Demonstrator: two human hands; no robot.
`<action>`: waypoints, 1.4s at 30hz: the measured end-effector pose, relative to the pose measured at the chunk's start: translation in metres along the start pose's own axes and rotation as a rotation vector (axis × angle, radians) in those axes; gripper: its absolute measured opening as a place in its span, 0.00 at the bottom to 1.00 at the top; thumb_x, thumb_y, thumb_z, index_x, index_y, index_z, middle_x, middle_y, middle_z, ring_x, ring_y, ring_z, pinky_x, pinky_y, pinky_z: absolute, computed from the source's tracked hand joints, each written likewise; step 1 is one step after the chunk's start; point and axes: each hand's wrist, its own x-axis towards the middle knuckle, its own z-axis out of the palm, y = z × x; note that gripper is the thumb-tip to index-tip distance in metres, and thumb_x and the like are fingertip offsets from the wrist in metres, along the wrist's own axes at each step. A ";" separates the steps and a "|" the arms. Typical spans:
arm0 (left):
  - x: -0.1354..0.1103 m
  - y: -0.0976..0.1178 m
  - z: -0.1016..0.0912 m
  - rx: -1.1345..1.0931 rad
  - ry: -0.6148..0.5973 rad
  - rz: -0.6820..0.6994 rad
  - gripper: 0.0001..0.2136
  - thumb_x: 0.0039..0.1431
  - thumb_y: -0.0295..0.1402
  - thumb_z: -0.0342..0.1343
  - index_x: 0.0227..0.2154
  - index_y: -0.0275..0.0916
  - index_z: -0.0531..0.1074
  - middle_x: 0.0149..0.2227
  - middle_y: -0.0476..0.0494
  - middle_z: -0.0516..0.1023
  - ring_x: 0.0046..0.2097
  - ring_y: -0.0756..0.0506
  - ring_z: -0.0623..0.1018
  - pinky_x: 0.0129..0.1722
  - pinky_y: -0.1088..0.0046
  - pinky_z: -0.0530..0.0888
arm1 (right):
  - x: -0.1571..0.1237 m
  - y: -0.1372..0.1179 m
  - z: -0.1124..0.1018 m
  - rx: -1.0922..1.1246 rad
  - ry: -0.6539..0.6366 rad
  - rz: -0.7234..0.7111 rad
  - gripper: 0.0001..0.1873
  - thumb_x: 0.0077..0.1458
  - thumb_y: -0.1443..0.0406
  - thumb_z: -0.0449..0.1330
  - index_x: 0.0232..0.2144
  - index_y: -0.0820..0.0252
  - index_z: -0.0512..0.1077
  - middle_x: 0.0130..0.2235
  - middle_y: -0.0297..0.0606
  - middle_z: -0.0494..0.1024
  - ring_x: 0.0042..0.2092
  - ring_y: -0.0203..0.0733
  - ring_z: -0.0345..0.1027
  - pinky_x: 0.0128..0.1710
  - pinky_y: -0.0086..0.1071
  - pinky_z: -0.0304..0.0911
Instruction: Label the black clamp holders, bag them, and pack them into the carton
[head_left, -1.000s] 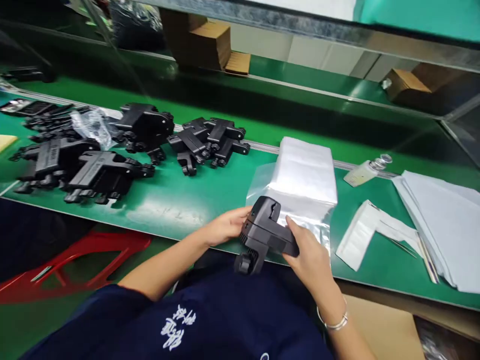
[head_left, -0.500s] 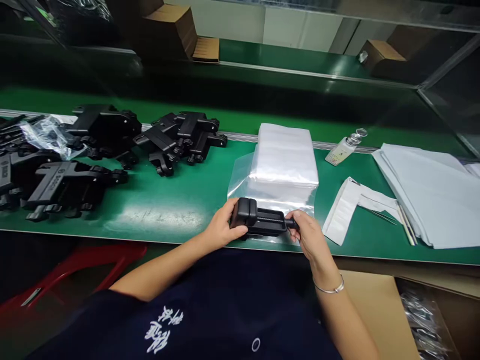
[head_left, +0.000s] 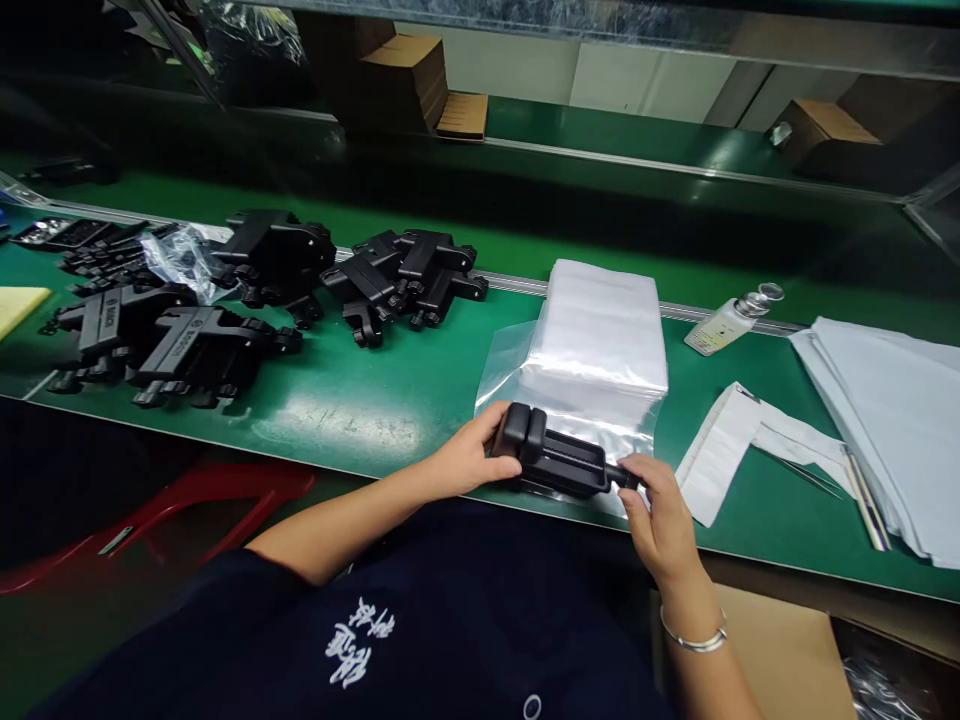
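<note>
A black plastic part [head_left: 556, 457] lies lengthwise at the near edge of the green table [head_left: 360, 400], over the open end of a clear plastic bag [head_left: 510, 365]. My left hand [head_left: 469, 458] grips its thick left end. My right hand [head_left: 658, 505] pinches the small knob at its right end. A stack of clear bags [head_left: 604, 325] lies just behind the part.
Several black plastic parts [head_left: 187, 340] lie heaped at the left, more [head_left: 405, 275] in the middle. A small bottle [head_left: 731, 318], white paper strips [head_left: 731, 450] and a pile of white sheets [head_left: 892, 420] sit at the right. Cardboard boxes [head_left: 405, 80] stand beyond.
The black part was held up tilted in both hands; it has been laid down flat at the bag's mouth, with my hands now at its two ends.
</note>
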 end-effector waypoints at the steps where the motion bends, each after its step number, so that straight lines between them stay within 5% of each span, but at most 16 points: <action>1: -0.001 0.002 -0.003 0.098 -0.042 0.084 0.32 0.47 0.52 0.67 0.52 0.39 0.69 0.50 0.36 0.77 0.51 0.36 0.76 0.53 0.58 0.71 | -0.003 0.002 0.001 0.013 0.016 0.052 0.16 0.65 0.66 0.53 0.54 0.55 0.64 0.45 0.45 0.74 0.47 0.47 0.70 0.40 0.41 0.71; 5: -0.002 0.007 -0.008 0.287 -0.186 0.329 0.22 0.52 0.42 0.65 0.48 0.42 0.71 0.50 0.36 0.79 0.55 0.37 0.77 0.63 0.53 0.62 | -0.013 0.008 0.007 0.077 0.098 0.180 0.17 0.62 0.67 0.57 0.53 0.54 0.66 0.46 0.45 0.73 0.49 0.47 0.71 0.36 0.38 0.72; 10: -0.003 0.007 -0.009 0.316 -0.181 0.313 0.18 0.56 0.42 0.62 0.48 0.43 0.72 0.49 0.37 0.80 0.56 0.38 0.76 0.65 0.52 0.59 | -0.011 0.005 0.006 0.093 0.132 0.140 0.18 0.60 0.71 0.59 0.52 0.53 0.68 0.46 0.42 0.73 0.49 0.46 0.70 0.41 0.40 0.72; 14: -0.004 0.005 -0.009 0.143 -0.072 0.183 0.29 0.48 0.47 0.68 0.51 0.42 0.70 0.49 0.38 0.78 0.52 0.36 0.77 0.58 0.56 0.68 | -0.001 -0.006 0.001 -0.067 0.080 -0.004 0.21 0.61 0.71 0.57 0.56 0.55 0.66 0.46 0.45 0.75 0.49 0.47 0.71 0.44 0.42 0.71; 17: -0.003 0.001 -0.005 -0.127 0.065 -0.018 0.31 0.52 0.55 0.61 0.52 0.39 0.70 0.48 0.38 0.77 0.48 0.37 0.77 0.49 0.61 0.73 | 0.007 -0.017 0.001 -0.192 -0.018 -0.217 0.19 0.64 0.67 0.55 0.56 0.57 0.65 0.40 0.44 0.76 0.40 0.46 0.72 0.37 0.39 0.71; 19: -0.004 -0.003 -0.004 -0.205 0.114 -0.077 0.31 0.54 0.58 0.57 0.51 0.37 0.70 0.46 0.39 0.76 0.47 0.37 0.76 0.47 0.63 0.72 | 0.011 -0.023 0.003 -0.176 -0.066 -0.229 0.14 0.65 0.65 0.52 0.52 0.55 0.68 0.36 0.41 0.75 0.34 0.43 0.70 0.32 0.37 0.68; 21: -0.007 -0.006 -0.007 -0.142 0.143 -0.054 0.33 0.52 0.59 0.58 0.50 0.37 0.69 0.46 0.39 0.75 0.46 0.38 0.75 0.46 0.64 0.72 | 0.015 -0.029 0.006 -0.060 -0.092 -0.038 0.13 0.65 0.63 0.50 0.48 0.55 0.69 0.35 0.40 0.74 0.33 0.42 0.69 0.32 0.36 0.67; 24: -0.015 -0.007 -0.018 0.071 0.174 0.082 0.33 0.48 0.57 0.63 0.51 0.40 0.68 0.46 0.40 0.75 0.46 0.39 0.75 0.47 0.63 0.71 | 0.022 -0.034 0.012 0.324 -0.141 0.479 0.16 0.66 0.57 0.47 0.50 0.56 0.68 0.30 0.35 0.69 0.30 0.40 0.65 0.31 0.35 0.66; 28: -0.023 -0.006 -0.030 0.253 0.024 0.237 0.32 0.42 0.51 0.70 0.48 0.42 0.69 0.44 0.40 0.77 0.46 0.37 0.78 0.47 0.61 0.72 | 0.033 -0.033 0.017 0.886 -0.278 0.993 0.22 0.62 0.52 0.52 0.52 0.57 0.67 0.21 0.24 0.54 0.22 0.34 0.52 0.23 0.28 0.58; 31: -0.023 -0.006 -0.027 0.231 0.142 0.187 0.30 0.45 0.53 0.67 0.48 0.42 0.69 0.44 0.40 0.76 0.45 0.38 0.77 0.46 0.62 0.73 | 0.035 -0.029 0.020 0.982 -0.261 1.032 0.27 0.60 0.47 0.54 0.52 0.59 0.68 0.19 0.23 0.57 0.20 0.32 0.51 0.24 0.30 0.59; 34: -0.017 -0.009 -0.016 0.041 0.342 0.073 0.30 0.52 0.57 0.59 0.49 0.40 0.68 0.45 0.41 0.75 0.47 0.39 0.75 0.49 0.63 0.71 | 0.031 -0.026 0.027 0.789 -0.084 0.860 0.30 0.59 0.42 0.52 0.49 0.58 0.70 0.25 0.31 0.70 0.24 0.36 0.62 0.29 0.33 0.64; 38: -0.011 -0.016 -0.006 -0.174 0.376 -0.007 0.31 0.54 0.57 0.58 0.52 0.40 0.67 0.50 0.41 0.73 0.53 0.39 0.72 0.55 0.63 0.68 | 0.027 -0.025 0.038 0.545 -0.048 0.776 0.23 0.58 0.45 0.57 0.33 0.58 0.73 0.28 0.35 0.75 0.30 0.39 0.69 0.33 0.34 0.67; 42: -0.007 -0.019 -0.006 -0.183 0.375 -0.043 0.31 0.53 0.58 0.59 0.51 0.39 0.68 0.51 0.40 0.73 0.55 0.38 0.71 0.57 0.62 0.67 | 0.031 -0.027 0.044 0.729 -0.037 0.868 0.21 0.53 0.47 0.62 0.31 0.59 0.71 0.26 0.33 0.72 0.28 0.38 0.68 0.29 0.34 0.70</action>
